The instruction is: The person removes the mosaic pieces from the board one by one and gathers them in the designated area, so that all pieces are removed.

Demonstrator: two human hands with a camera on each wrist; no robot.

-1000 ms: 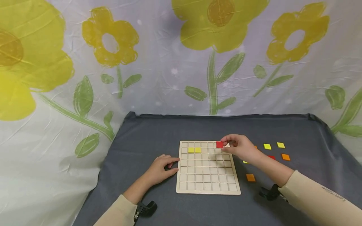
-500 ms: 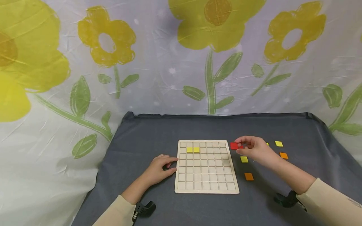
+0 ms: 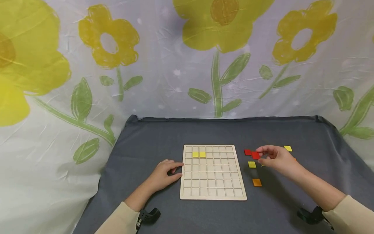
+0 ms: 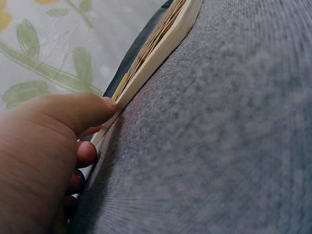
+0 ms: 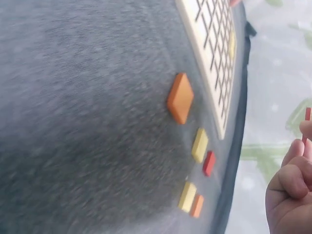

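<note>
My right hand (image 3: 276,160) pinches a small red square tile (image 3: 255,155) between thumb and fingertips, to the right of a wooden grid board (image 3: 211,176). In the right wrist view the held tile (image 5: 306,127) shows edge-on, raised above the cloth. A second red tile (image 3: 247,152) lies just left of it. My left hand (image 3: 166,174) rests beside the board, thumb and index fingertips right at its left edge; the left wrist view shows the thumb (image 4: 92,109) against that edge. Two yellow tiles (image 3: 198,154) sit side by side in the board's second row.
Right of the board lie a yellow tile (image 3: 252,164) and an orange tile (image 3: 257,182). Farther back is another yellow tile (image 3: 288,148); my right hand partly covers others. A dark grey cloth (image 3: 181,131) covers the table, with a flowered curtain (image 3: 163,81) behind.
My right hand has moved right, from over the board's far right corner to above the loose tiles, still pinching a red tile. The left hand keeps its place.
</note>
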